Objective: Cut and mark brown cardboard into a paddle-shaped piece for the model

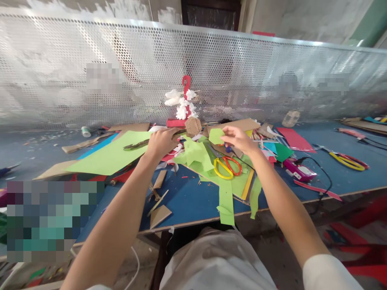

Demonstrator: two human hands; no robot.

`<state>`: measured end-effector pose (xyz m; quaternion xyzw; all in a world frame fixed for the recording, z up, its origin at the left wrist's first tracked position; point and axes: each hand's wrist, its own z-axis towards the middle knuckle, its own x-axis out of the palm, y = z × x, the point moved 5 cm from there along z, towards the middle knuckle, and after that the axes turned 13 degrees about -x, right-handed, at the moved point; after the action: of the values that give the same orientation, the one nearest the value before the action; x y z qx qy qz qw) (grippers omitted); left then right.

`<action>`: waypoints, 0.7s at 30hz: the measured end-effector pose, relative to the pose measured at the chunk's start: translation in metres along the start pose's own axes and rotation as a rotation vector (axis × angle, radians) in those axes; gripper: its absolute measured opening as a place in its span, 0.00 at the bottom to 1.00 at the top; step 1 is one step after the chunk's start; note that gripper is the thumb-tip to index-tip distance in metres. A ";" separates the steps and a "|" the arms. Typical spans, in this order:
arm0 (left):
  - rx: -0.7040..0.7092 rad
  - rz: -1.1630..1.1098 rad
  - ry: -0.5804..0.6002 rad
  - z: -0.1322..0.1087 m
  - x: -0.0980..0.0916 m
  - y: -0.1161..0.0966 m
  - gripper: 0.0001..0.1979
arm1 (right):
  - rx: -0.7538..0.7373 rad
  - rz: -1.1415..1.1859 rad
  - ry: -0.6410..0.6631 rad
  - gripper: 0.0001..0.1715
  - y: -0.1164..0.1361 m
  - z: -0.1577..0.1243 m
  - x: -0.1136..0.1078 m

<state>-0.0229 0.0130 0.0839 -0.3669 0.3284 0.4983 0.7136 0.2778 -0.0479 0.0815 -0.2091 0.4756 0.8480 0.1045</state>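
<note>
My right hand (237,139) is closed in a pinch on the edge of a light green paper hexagon (215,136), held above the clutter. My left hand (163,141) lies low over the pile with fingers stretched forward, partly hidden. Its fingertips are close to a brown cardboard hexagon (193,126). A brown, twig-like strip (136,145) runs up to the left hand; I cannot tell whether the hand touches it. Below the hands lie green paper scraps (196,154). Scissors (227,167) with yellow and orange handles rest on them.
A large green sheet (111,155) lies left. Behind stands a red piece with white flowers (183,108), before a perforated metal screen (145,68). On the right are a purple device (299,169) with a black cable, pliers (346,160) and a red sheet (294,139).
</note>
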 end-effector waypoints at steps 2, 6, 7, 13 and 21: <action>0.007 -0.002 0.008 0.000 0.000 -0.001 0.22 | 0.032 0.053 -0.064 0.19 -0.002 0.001 0.002; 0.020 -0.003 0.003 0.000 0.004 -0.001 0.22 | 0.038 0.188 -0.131 0.25 -0.010 0.005 0.004; 0.024 -0.008 0.000 0.001 0.005 -0.001 0.22 | 0.038 0.197 -0.135 0.25 -0.012 0.006 0.004; 0.058 -0.030 -0.010 0.001 0.009 -0.002 0.21 | 0.047 0.152 -0.136 0.29 -0.019 0.008 0.008; 0.221 -0.029 -0.126 -0.002 0.008 -0.011 0.20 | -0.143 0.207 -0.275 0.30 -0.017 0.013 0.014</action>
<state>-0.0108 0.0125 0.0783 -0.2586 0.3303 0.4707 0.7762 0.2681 -0.0278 0.0684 -0.0481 0.4143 0.9065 0.0653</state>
